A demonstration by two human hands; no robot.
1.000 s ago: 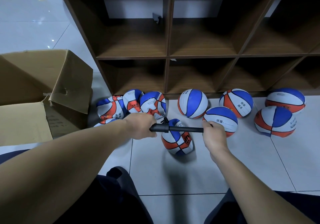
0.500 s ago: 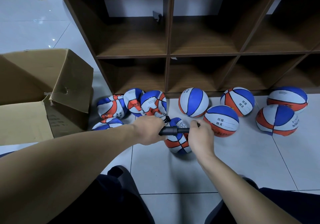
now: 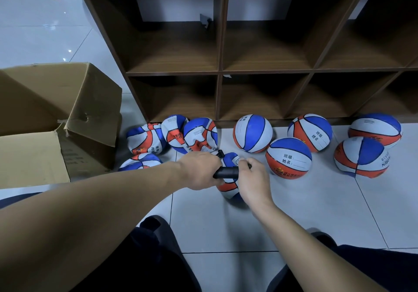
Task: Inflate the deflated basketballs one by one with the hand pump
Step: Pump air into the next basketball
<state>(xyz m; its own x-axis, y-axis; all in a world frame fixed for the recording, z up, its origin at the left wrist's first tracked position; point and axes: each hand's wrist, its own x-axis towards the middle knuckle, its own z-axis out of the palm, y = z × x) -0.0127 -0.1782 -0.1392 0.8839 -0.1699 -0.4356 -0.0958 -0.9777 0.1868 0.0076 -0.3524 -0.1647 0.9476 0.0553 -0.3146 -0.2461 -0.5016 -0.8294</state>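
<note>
Left hand: our left hand (image 3: 199,170) is curled round the barrel of the hand pump (image 3: 226,172), gripping it fast.
Right hand: our right hand (image 3: 253,178) is wrapped round the pump's handle end, close up against the barrel, so we judge the plunger is near the bottom of a push stroke.
Ball in hand: the basketball being filled (image 3: 229,185) lies on the floor (image 3: 316,201) just under the pump, between our hands, partly hidden; the pump's nozzle end sits at its top, but we cannot see the needle itself.
Done pile: five round basketballs (image 3: 288,158) rest to the right, along the foot of the shelf unit (image 3: 220,72).
Waiting pile: crumpled flat basketballs (image 3: 200,134) lie heaped to the left, beside the cardboard box (image 3: 56,120).
Doing it well: we should keep the barrel steady with the left hand so the needle stays straight in the valve, and let only the right hand travel, in full, even strokes along the pump's own line.
Risk: sideways pull on the handle could bend the needle or work it out of the valve.
When to stop: we judge by roundness against the finished ones.
</note>
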